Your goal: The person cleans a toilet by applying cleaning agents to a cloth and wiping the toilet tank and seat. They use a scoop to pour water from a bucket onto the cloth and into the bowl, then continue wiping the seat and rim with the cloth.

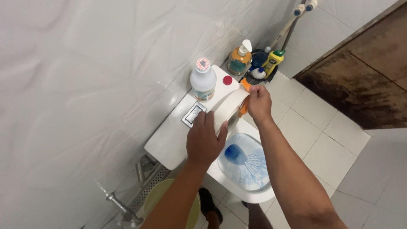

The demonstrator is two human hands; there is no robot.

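White plastic fills the middle of my view: the raised toilet lid [227, 111] leans back toward the cistern [169, 140], its long axis running from lower left to upper right. My left hand [205, 142] lies flat on its near, lower edge, fingers pressed together over the rim. My right hand [259, 104] is at the far, upper end, fingertips pinching the lid's corner, with something orange [243, 109] just behind it that I cannot make out clearly. Both hands touch the lid, one at each end, so neither is nearer.

Below the lid the toilet bowl [246, 169] stands open, blue cleaner spread over its inside. On the cistern top, just beyond the lid, stands a white bottle [202, 80], with a small red cap [227, 80] beside it; both sit close to the lid's upper edge. Further back, in the corner, cleaning bottles [254, 61] cluster. To the right, the tiled floor [322, 140] gives open room; the wall [85, 85] closes off the left.
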